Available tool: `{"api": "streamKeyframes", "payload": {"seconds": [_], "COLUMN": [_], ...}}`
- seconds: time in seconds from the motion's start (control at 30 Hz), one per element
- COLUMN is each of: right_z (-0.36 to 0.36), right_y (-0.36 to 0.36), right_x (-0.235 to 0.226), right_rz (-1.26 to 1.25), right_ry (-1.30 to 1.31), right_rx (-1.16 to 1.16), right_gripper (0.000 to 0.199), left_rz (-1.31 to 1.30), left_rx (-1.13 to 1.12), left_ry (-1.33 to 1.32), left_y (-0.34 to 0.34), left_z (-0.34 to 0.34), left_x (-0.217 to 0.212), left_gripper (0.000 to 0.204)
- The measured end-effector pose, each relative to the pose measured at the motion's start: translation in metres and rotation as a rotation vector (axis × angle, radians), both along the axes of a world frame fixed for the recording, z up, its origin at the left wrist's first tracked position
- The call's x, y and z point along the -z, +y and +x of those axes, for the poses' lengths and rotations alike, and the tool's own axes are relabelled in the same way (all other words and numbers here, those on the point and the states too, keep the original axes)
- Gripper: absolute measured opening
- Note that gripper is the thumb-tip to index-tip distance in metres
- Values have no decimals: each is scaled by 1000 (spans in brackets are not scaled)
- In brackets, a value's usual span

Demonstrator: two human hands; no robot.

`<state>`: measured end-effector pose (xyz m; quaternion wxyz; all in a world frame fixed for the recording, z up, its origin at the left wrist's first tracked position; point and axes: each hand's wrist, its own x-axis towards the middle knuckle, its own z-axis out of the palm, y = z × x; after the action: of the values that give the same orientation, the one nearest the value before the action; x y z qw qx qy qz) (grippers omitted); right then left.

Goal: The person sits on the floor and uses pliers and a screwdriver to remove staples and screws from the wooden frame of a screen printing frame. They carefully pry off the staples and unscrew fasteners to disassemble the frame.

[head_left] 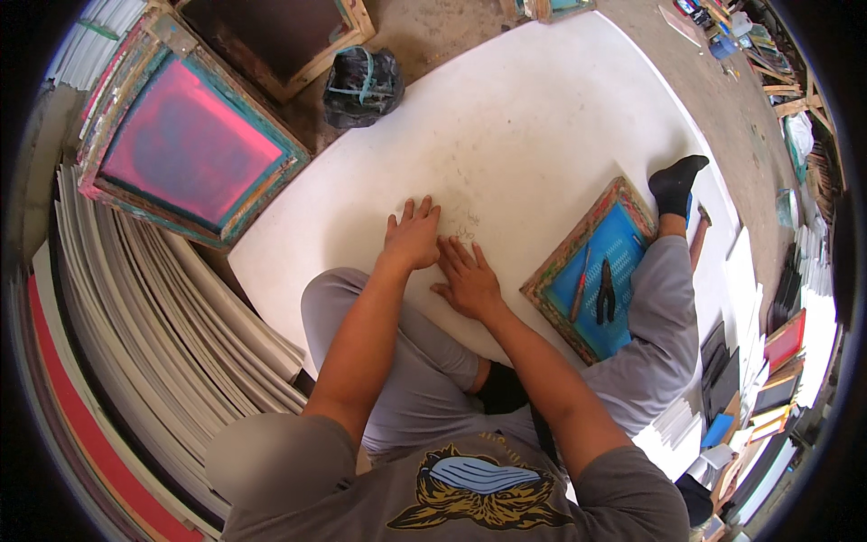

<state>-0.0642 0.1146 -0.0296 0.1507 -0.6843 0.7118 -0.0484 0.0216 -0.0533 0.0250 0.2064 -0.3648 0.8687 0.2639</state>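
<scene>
I sit on a large white board (542,117) laid on the floor. My left hand (412,237) lies flat on it with the fingers spread. Just beside it, my right hand (467,281) also rests palm down on the white surface, fingers apart. Neither hand holds anything. Faint pencil marks (466,226) show on the board just beyond my fingertips. To my right a wooden frame with blue mesh (596,266) lies on the board against my right leg, with black pliers (605,291) and a thin stick-like tool (581,282) resting on it.
A frame with pink mesh (185,135) leans at the far left over a stack of white boards (172,325). A dark tied bag (361,83) sits beyond the board. Another wooden frame (280,36) lies behind. Frames and clutter (768,361) line the right side.
</scene>
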Motion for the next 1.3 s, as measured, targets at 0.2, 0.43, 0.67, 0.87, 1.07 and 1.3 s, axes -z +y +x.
{"api": "streamKeyframes", "payload": {"seconds": [0.2,0.43,0.67,0.87,1.07,1.3], "right_z": [-24,-4,-26,-22,-23,-26], "right_y": [-16,34,-5,6,-2,-11], "right_x": [2,-1,4,-3,9,-4], "right_rz": [-75,-4,-62,-4,-88,-34], "right_ry": [86,-2,16,-29,-20,17], "right_rx": [117,130,157,291,349,311], "right_gripper": [78,79,78,77,79,78], "left_rz": [-36,-76,-71,-142,-141,-112], "left_rx": [78,147,103,95,121,99], "left_ry": [-40,-105,-64,-53,-13,11], "left_y": [6,17,16,22,26,24], "left_z": [-4,-8,-11,-9,-11,-14], "left_x": [-3,2,-5,16,14,6], "left_gripper": [87,86,94,101,99,98]}}
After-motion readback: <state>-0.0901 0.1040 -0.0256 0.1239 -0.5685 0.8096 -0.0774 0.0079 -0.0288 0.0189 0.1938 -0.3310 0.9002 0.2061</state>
